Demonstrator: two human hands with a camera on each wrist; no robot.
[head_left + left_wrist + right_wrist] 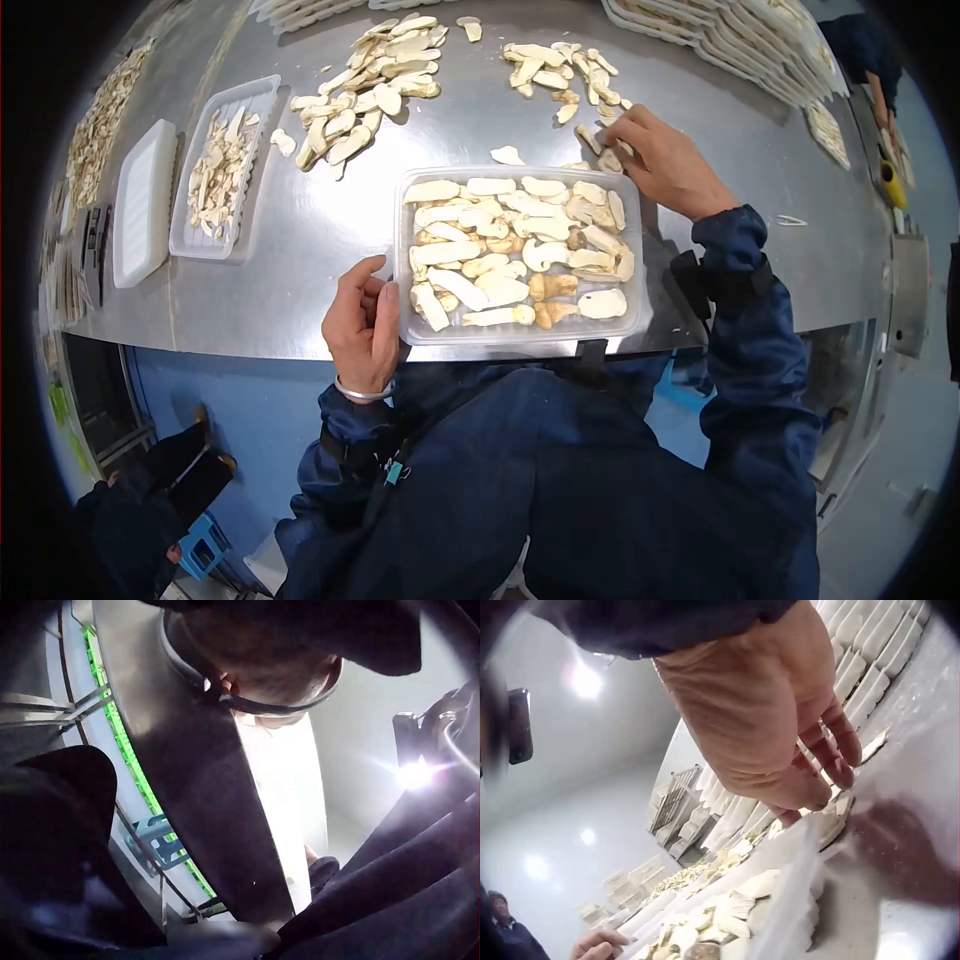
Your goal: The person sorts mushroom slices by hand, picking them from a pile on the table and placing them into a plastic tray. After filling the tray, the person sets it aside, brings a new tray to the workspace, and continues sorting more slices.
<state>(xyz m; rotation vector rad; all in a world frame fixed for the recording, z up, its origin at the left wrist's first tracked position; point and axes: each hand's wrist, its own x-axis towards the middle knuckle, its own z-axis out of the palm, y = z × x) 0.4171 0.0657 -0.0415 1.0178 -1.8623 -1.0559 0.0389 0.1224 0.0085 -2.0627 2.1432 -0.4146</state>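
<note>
A clear plastic tray lies at the table's near edge, holding rows of pale mushroom slices, some browned. At its left wall is my left hand, thumb along the rim and fingers loosely bent; only its wrist side with a bracelet shows in the left wrist view. My right hand reaches past the tray's far right corner. Its bent fingertips pinch a mushroom slice there, with another slice beside it. In the right wrist view the fingers hang over a tilted slice.
Beyond the tray lie a large pile of slices and a smaller one. To the left stand a tray of small pieces and a white container. Stacked filled trays occupy the back right. Other people stand nearby.
</note>
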